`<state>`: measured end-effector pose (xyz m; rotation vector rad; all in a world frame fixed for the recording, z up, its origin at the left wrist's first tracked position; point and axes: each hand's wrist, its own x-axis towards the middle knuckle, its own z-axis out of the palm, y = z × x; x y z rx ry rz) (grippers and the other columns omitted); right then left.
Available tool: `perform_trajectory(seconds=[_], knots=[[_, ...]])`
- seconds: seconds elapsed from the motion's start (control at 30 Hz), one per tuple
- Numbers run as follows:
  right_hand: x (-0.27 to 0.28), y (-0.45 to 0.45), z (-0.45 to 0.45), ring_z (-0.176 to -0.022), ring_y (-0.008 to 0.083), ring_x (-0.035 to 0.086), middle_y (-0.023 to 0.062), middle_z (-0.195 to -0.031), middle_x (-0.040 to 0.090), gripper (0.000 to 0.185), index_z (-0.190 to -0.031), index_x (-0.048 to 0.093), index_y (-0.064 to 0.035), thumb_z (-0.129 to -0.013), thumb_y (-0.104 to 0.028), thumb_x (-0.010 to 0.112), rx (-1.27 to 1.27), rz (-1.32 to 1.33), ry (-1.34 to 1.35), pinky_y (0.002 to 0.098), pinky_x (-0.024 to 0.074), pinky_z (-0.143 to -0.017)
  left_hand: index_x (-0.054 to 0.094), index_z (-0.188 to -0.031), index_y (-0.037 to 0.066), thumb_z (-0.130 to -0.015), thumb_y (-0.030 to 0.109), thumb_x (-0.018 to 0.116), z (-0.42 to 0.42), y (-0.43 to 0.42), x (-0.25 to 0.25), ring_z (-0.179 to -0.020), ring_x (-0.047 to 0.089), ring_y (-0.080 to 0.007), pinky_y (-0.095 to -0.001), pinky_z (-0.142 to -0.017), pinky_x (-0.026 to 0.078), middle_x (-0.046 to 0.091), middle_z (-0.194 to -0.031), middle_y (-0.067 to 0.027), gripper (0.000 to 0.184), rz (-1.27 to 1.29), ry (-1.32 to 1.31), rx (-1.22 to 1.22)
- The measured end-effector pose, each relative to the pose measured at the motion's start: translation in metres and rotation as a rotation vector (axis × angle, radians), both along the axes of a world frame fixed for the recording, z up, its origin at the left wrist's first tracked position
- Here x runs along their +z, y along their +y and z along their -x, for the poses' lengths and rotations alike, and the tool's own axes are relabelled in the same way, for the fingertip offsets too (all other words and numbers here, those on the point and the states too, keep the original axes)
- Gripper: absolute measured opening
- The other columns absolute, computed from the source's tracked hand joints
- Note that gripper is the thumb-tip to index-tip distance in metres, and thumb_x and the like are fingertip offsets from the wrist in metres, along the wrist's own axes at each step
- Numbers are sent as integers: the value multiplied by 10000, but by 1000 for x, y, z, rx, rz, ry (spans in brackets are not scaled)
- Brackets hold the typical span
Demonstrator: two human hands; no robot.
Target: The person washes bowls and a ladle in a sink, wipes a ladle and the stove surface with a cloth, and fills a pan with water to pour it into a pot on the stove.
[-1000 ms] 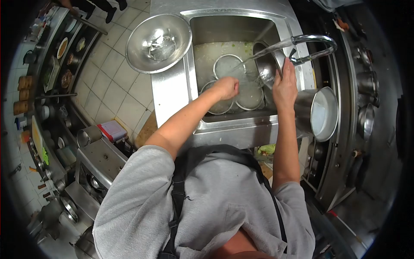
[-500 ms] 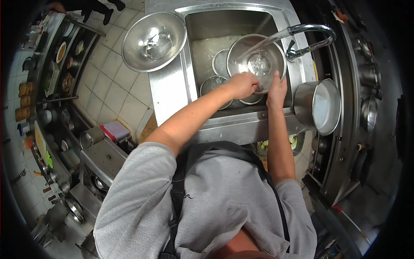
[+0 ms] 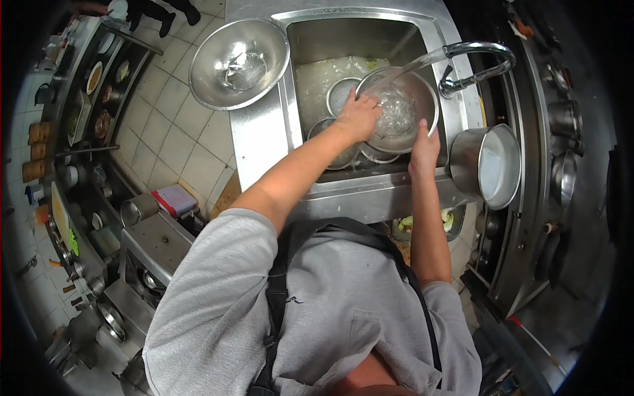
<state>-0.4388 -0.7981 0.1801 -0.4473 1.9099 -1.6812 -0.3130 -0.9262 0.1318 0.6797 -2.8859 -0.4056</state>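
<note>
A metal bowl point(image 3: 403, 135) is held over the sink, with water pooling and rippling inside it. My right hand point(image 3: 424, 148) grips its right side, thumb at the rim. At the opposite side, my left hand point(image 3: 358, 119) is open, fingers stretched and spread at the bowl's left edge; whether they press on it I cannot tell. From the curved faucet point(image 3: 479, 47) a stream of water runs into the bowl. Below, round metal containers point(image 3: 342, 94) sit in the sink point(image 3: 350, 39), partly hidden by the bowl and my left forearm.
A large metal bowl point(image 3: 239, 65) rests on the counter left of the sink. To the right stands a deep metal pot point(image 3: 487, 165). Shelves of dishes and food line the far left, near a red-and-white tin point(image 3: 175, 200). Another person's legs point(image 3: 158, 16) show at the top left.
My left hand has gone from closed inside the bowl to spread at its left edge. The bowl has shifted slightly down, and more water shows in it.
</note>
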Motion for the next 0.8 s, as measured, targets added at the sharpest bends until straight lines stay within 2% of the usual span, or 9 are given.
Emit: perform_trajectory(seconds=[0.17,0.23,0.3,0.37,0.4,0.53,0.6,0.73,0.8], knots=[[-6,-12,-6,-1068,216,567,146,-1206,601,387,-1289,505,45,-1004,-216,486,21,-83,-170,340,421,-946,618,-1191,171,-830,256,640,16,32,12,-1214,501,-312,-565,-1082,296,575,-1219,-115,372,-359,110,209],[-14,-9,2,-1055,214,572,148,-1193,603,381,-1282,507,44,-1005,-217,488,34,-142,-161,340,425,-933,606,-1216,178,-829,243,643,12,22,14,-1222,493,-318,-513,-1061,332,559,-1235,-109,394,-949,-74,-91],[-15,-5,2,-1043,213,582,146,-1165,613,383,-1271,517,37,-1002,-235,499,7,-111,-296,341,443,-910,599,-1229,147,-822,223,648,-1,7,12,-1202,509,-323,-443,-1012,395,551,-1251,-136,416,-841,-207,-172],[-9,-3,-4,-1025,209,593,138,-1152,616,398,-1276,513,30,-997,-254,512,53,-164,-346,344,465,-884,598,-1221,101,-819,204,641,-16,3,5,-1149,545,-336,-404,-954,450,558,-1237,-172,416,-109,37,36],[-12,-4,-8,-1005,207,606,134,-1160,614,416,-1284,503,30,-992,-266,521,108,-209,-319,338,487,-853,607,-1203,80,-807,202,654,-15,6,15,-1155,541,-336,-390,-953,453,568,-1229,-174,417,-53,115,96],[-11,-22,-13,-983,230,638,129,-1148,617,410,-1321,488,-26,-1000,-280,495,172,-265,-418,409,550,-719,607,-1212,105,-796,219,664,4,7,13,-1242,479,-309,-421,-1026,388,546,-1278,-143,435,-537,233,119],[-18,-20,0,-982,229,636,133,-1156,614,414,-1322,485,-21,-1001,-281,491,159,-157,-443,404,548,-734,635,-1182,127,-789,234,661,-7,1,27,-1248,471,-325,-448,-1038,374,544,-1282,-146,408,-859,-149,-133],[-1,-16,-10,-1027,233,617,151,-1168,615,428,-1317,488,19,-997,-264,499,200,-148,-333,381,517,-825,678,-1104,112,-861,256,600,-35,-19,38,-1106,557,-404,-464,-975,437,567,-1238,-193,293,-138,-103,-39],[12,-21,-22,-1030,241,610,154,-1158,618,426,-1297,506,42,-989,-253,517,237,-267,-283,367,498,-844,657,-1138,98,-879,258,581,-16,-7,26,-1108,559,-401,-459,-973,437,568,-1243,-197,314,-344,-77,14]])
